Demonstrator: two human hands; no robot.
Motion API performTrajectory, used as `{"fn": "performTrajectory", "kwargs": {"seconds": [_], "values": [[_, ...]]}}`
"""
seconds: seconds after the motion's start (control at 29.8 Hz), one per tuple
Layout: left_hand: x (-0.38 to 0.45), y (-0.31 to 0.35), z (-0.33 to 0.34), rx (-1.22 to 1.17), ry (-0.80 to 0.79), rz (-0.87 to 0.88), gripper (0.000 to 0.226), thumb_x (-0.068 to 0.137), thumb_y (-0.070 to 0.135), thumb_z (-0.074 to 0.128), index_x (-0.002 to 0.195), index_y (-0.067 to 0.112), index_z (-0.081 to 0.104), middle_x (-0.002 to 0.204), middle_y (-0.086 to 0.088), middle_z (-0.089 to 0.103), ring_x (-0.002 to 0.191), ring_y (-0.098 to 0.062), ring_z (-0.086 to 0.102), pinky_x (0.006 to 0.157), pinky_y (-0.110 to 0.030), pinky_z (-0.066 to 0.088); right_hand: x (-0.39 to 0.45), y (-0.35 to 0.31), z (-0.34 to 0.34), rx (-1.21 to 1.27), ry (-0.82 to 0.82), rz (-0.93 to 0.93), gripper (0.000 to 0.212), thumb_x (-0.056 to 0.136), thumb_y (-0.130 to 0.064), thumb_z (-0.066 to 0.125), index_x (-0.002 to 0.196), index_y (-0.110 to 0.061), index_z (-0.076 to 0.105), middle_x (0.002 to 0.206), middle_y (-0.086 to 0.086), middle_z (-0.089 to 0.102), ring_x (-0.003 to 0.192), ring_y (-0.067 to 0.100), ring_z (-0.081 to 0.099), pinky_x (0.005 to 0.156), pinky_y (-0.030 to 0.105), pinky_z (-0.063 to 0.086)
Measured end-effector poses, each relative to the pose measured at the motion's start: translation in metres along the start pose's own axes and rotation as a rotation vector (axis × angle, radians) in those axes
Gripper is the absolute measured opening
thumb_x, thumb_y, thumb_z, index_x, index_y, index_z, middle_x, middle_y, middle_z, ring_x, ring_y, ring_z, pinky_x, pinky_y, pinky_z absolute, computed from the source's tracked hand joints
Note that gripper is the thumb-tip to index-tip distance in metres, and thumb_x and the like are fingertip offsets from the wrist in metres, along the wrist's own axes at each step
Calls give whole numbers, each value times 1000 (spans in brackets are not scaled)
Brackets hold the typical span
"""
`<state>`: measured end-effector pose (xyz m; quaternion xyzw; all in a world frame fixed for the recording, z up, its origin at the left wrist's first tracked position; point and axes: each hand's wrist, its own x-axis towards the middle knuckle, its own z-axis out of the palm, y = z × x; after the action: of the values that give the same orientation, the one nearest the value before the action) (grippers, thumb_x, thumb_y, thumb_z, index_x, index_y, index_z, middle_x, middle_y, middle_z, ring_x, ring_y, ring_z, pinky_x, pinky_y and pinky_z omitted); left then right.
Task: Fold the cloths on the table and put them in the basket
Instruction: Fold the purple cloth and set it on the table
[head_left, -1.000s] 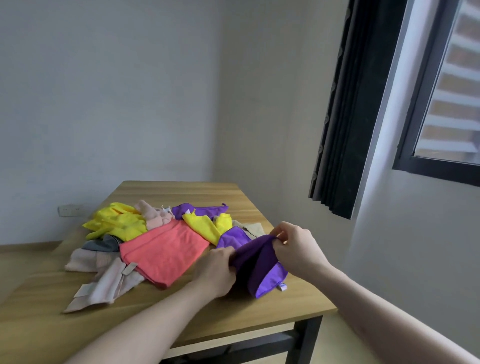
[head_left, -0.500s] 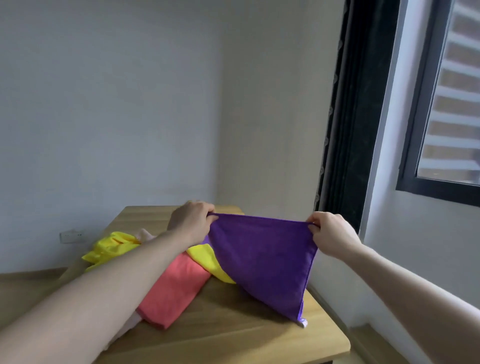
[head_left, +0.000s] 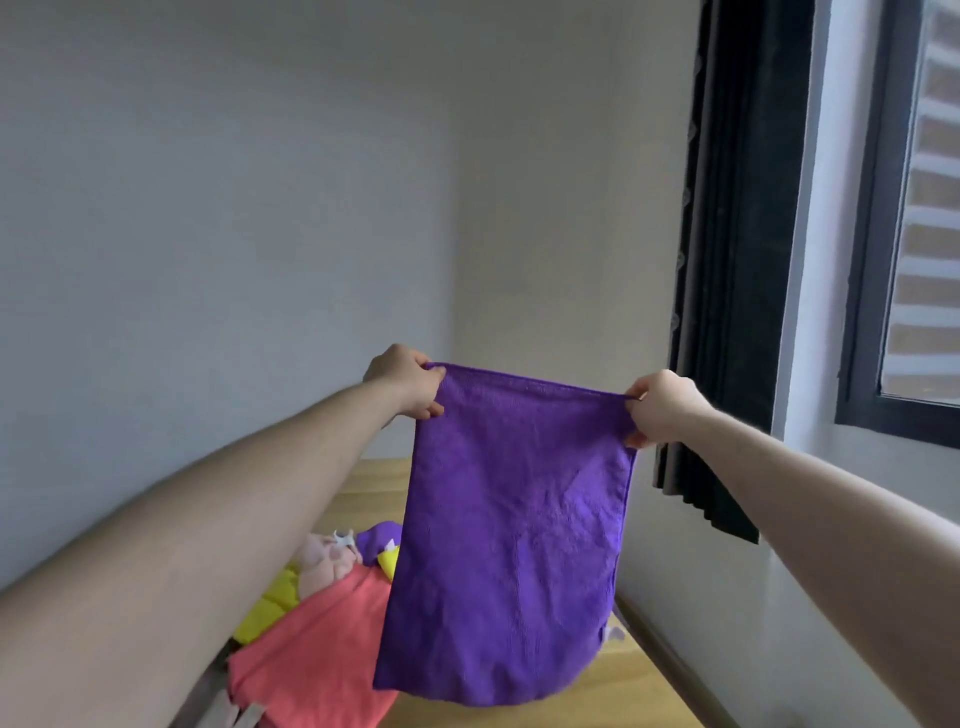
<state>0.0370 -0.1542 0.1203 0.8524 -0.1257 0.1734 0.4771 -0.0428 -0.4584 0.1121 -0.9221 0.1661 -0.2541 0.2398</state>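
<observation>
Both hands, the left hand (head_left: 408, 382) and right hand (head_left: 655, 409), pinched the purple cloth (head_left: 511, 530) by its top corners above the surface (head_left: 639, 691), where a loose pinch might drop it crumpled.

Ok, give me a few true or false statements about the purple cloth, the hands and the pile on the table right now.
1. Both hands hold the purple cloth by its top corners. True: left hand, right hand.
2. The purple cloth lies flat on the table. False: it hangs in the air, spread out.
3. A coral cloth lies on the table under the left arm. True.
4. The basket stands beside the pile. False: no basket is in view.
5. The curtain by the window is white. False: it is dark.
</observation>
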Motion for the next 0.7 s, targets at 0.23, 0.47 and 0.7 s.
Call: {"fn": "performTrajectory", "kwargs": {"seconds": [0.23, 0.47, 0.7], "values": [[18, -11, -4, 23, 70, 13, 29, 92, 32, 57, 77, 9, 64, 86, -10, 75, 88, -29, 75, 86, -44, 61, 20, -14, 12, 96, 64, -66, 24, 92, -14, 53, 100, -16, 76, 97, 13, 74, 92, 33, 69, 77, 31, 54], [-4, -12, -16, 44, 1, 49, 28, 88, 35, 57, 81, 8, 64, 92, -12, 76, 92, -29, 74, 88, -45, 60, -1, -7, 4, 116, 80, -196, 22, 92, -14, 55, 94, -22, 74, 89, 2, 72, 88, 26, 66, 73, 27, 46], [-70, -37, -14, 84, -180, 108, 20, 97, 24, 62, 91, 7, 70, 80, -3, 75, 72, -13, 75, 59, -23, 53, -64, 28, 15, 222, -119, -176, 23, 91, -9, 56, 84, -22, 74, 82, 5, 76, 74, 21, 76, 67, 31, 63]]}}
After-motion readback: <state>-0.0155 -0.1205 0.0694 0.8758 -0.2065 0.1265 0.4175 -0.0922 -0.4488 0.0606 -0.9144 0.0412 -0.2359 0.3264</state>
